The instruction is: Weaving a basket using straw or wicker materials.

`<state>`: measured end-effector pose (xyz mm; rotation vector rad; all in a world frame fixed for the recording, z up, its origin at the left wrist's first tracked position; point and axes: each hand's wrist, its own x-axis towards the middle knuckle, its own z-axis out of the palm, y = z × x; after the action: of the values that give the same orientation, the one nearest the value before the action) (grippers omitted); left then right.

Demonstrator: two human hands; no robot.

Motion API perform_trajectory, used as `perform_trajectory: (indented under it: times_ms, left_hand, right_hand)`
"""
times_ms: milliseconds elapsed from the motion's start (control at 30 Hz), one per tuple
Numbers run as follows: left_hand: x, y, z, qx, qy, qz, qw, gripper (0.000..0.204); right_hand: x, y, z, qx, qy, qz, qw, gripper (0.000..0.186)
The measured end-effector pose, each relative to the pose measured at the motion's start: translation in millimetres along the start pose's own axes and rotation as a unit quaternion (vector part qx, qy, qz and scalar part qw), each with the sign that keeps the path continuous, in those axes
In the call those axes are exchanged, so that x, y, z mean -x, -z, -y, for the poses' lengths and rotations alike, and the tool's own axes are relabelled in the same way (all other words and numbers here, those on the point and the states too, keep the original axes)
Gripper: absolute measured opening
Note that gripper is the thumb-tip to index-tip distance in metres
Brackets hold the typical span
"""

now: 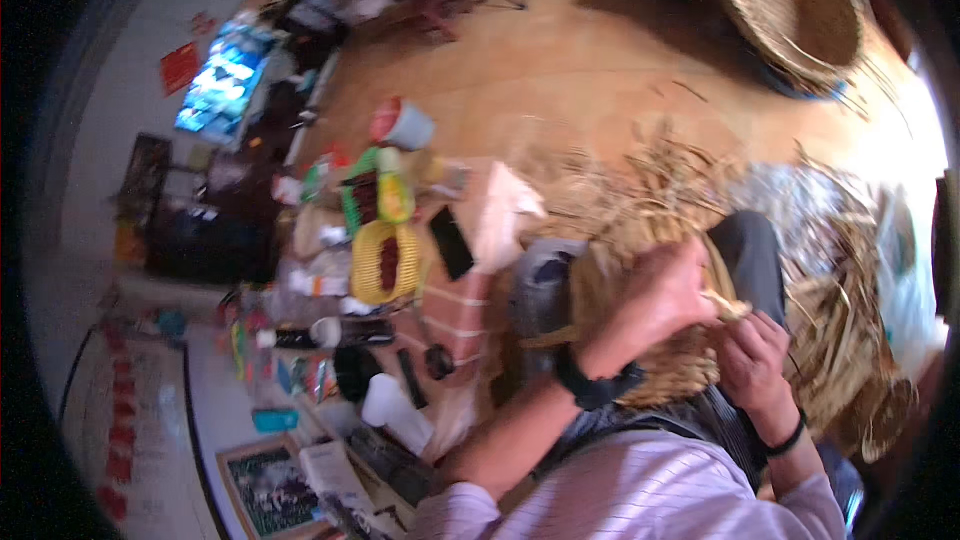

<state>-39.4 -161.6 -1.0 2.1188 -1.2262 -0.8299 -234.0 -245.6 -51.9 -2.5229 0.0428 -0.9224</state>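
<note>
On my lap rests a bundle of tan woven plant fibre point(640, 380), partly hidden by my forearm. My left hand point(665, 290), with a black wristwatch, is closed over its upper part, around a pale fibre strip point(725, 305). Just right of it, my right hand point(750, 360), with a dark band at the wrist, pinches the same strip. Motion blurs the fingertips.
A low table point(485, 210) at left holds a yellow basket point(370, 280), dark phone point(450, 240) and several small items. Loose dried strips point(670, 170) litter the floor ahead and right. A large woven basket point(790, 10) stands at back right; a lit screen point(225, 75) is at far left.
</note>
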Motion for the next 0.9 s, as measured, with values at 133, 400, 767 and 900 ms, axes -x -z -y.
perform_trajectory:
  times_ms: [133, 400, 767, 900]
  left_hand:
    - [-4, 5, 10, 0.031, -0.004, 0.034, 0.999, 0.052]
    - [-10, 4, 15, 0.066, -0.002, 0.066, 0.996, 0.058]
    - [-13, -10, 26, 0.006, -0.072, -0.002, 0.997, 0.052]
    - [-12, -5, 29, 0.098, -0.01, 0.049, 0.994, 0.05]
  right_hand:
    - [-4, 0, 9, -0.004, -0.045, -0.005, 0.999, 0.02]
    - [4, -1, 16, -0.011, -0.134, -0.021, 0.991, 0.021]
    - [4, 3, 17, -0.043, -0.204, 0.009, 0.978, 0.021]
    - [-12, -4, 14, -0.153, -0.341, -0.04, 0.927, 0.01]
